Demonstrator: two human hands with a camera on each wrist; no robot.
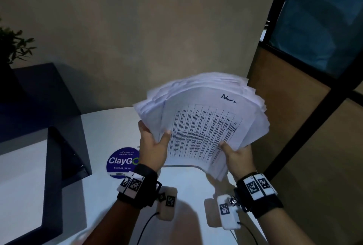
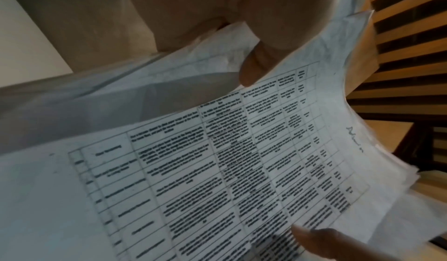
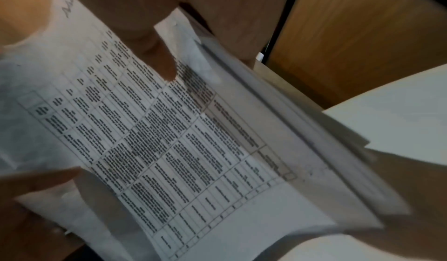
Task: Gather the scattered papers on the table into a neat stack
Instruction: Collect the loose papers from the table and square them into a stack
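The papers are held between both hands and appear lifted off the table, which lies below the wrists. The left hand is closed on the papers' left edge, with the thumb on the top sheet and the fingers hidden underneath. The right hand is closed on the right edge in the same way.

The papers are not squared. Sheets are fanned out beyond the fingertips, and corners are stepped at the near edge, between the wrists. The top sheet, a printed grid with a handwritten word, is skewed against those beneath. In the left wrist view the thumb is seen pressed onto loose, bowed sheets.

Slippage is judged the likeliest fault. Grip is taken only at the two side edges, so inner sheets could be shed from the fanned far edge if the papers are tilted or tapped too hard. Corners could be bent if skewed edges are knocked on the table. A sticker lies just left of the left wrist.
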